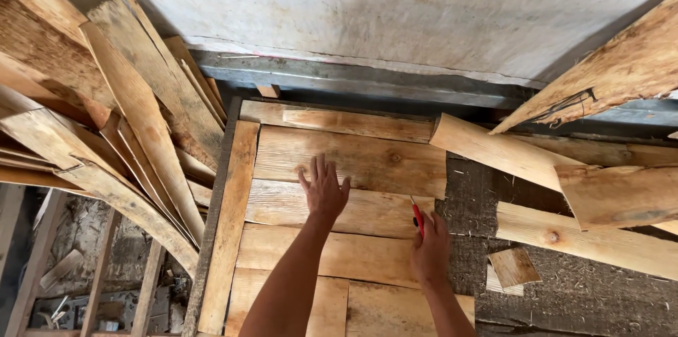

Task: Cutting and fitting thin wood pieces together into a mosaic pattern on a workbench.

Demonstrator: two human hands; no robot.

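Note:
My left hand [323,187] lies flat with fingers spread on a pale wooden board [367,160] of a panel made of several planks laid side by side. My right hand [429,244] grips a red pencil-like marker [418,215], its tip touching the right edge of the plank just below. A long upright plank [229,224] frames the panel's left side.
A heap of rough bark-edged slabs [106,118] leans at the left. More planks [565,167] lie at the right on a dark sawdust-strewn surface, with a small square offcut [513,266]. A grey wall [395,5] stands behind. A gap with debris opens at the lower left.

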